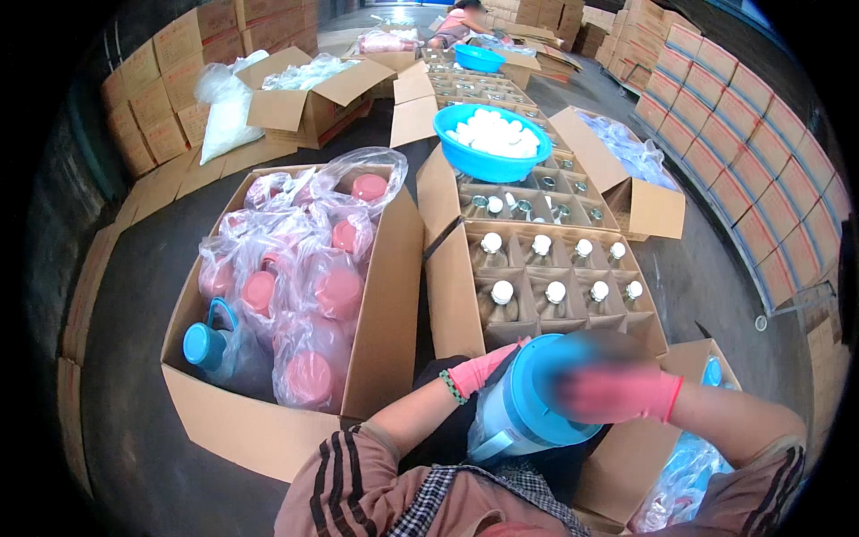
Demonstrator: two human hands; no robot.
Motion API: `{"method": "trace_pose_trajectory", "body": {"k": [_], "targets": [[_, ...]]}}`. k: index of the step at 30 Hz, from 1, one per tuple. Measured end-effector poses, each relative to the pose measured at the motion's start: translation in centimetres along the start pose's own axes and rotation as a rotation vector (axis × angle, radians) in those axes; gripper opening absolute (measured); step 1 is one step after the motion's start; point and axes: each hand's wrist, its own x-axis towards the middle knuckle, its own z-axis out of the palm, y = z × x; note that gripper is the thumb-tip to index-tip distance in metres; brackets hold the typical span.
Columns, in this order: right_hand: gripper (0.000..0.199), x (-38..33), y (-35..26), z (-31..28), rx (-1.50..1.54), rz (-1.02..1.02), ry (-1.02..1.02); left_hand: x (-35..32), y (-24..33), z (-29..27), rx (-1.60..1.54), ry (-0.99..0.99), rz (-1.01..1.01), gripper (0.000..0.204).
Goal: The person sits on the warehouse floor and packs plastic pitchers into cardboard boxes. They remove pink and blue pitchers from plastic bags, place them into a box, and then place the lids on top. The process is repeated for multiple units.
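My left hand (488, 369), in a pink glove, is closed round the far left side of a blue-and-whitish jug-like flask casing (501, 421). The casing is tilted in my lap, its wide blue end up and a pale handle on the near side. Over that blue end lies my right hand (626, 391), also pink-gloved. Its fingers are smeared, so whether they grip anything is hidden. Just beyond, an open carton (447, 304) has cardboard dividers, with a white-capped glass flask liner (502, 294) standing in each of several cells.
On the left, a carton (385, 304) holds bagged pink-lidded jugs and one blue jug (204, 345). A blue basin (488, 166) of white caps rests on the divided cartons. Bagged blue parts fill a carton (617, 470) at right. Stacked cartons (743, 152) line the right; another person (455, 25) works far back.
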Motion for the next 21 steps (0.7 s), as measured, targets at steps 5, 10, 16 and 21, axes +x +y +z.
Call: {"method": "trace_pose_trajectory", "body": {"k": [5, 10, 16, 21], "targets": [[0.026, -0.6, 3.1, -1.4, -0.36, -0.032, -0.076, 0.3, -1.1, 2.4, 0.821, 0.204, 0.095, 0.045], [0.018, 2.0, 0.9, -2.6, -0.212, 0.107, -0.263, 0.2, -1.0, 3.6, 0.84, 0.318, 0.03, 0.048], [0.009, 1.8, -7.3, -0.4, 0.029, 0.291, 0.46, -0.8, -0.7, 2.8, 0.962, 0.483, 0.215, 0.044], [0.017, -1.9, -12.0, 9.4, 0.597, 0.688, 0.931, 0.5, -1.0, 2.2, 1.127, 0.722, 0.252, 0.039]]}}
